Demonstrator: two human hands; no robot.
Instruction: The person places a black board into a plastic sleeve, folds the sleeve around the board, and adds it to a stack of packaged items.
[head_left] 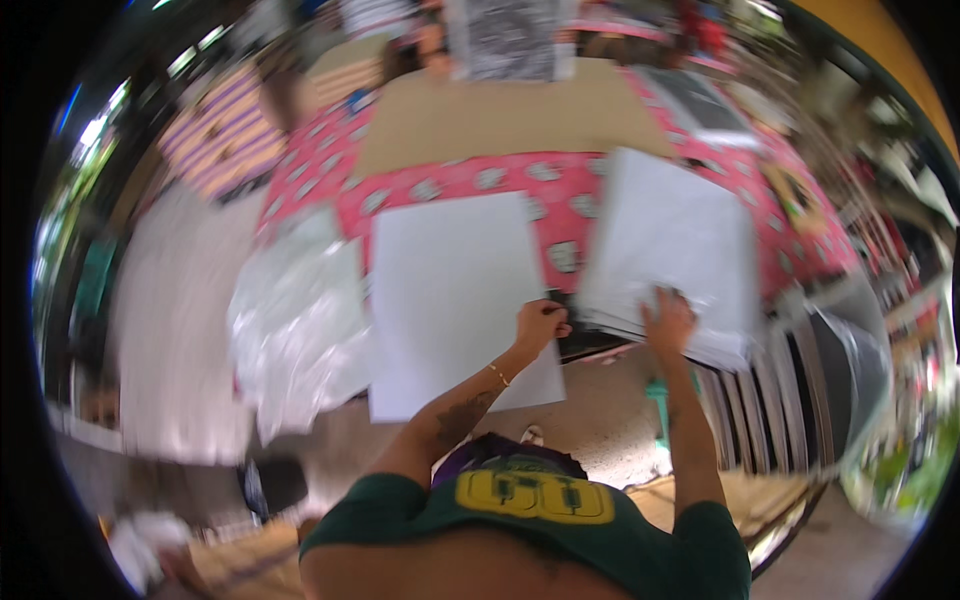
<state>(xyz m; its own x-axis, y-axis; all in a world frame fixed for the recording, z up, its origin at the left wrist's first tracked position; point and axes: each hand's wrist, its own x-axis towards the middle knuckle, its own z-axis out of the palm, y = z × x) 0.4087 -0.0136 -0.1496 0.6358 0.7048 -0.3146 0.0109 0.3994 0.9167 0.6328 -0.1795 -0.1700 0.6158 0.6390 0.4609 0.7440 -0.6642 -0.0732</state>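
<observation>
A large white sheet lies flat before me on the pink patterned tablecloth, its near edge overhanging the table. Over its right edge is my left hand, closed with curled fingers; whatever they may pinch is hidden. To the right rests a stack of white sheets, slightly fanned, with a glossy, plastic-like surface near its lower part. My right hand lies on the near part of this stack with its fingers spread. Left of the single sheet sits a crumpled heap of clear plastic.
Brown cardboard covers the table's far side. Across it, a person holds up a dark framed picture. Several boards stand upright in clear plastic at right. Striped purple-and-tan panels are at far left.
</observation>
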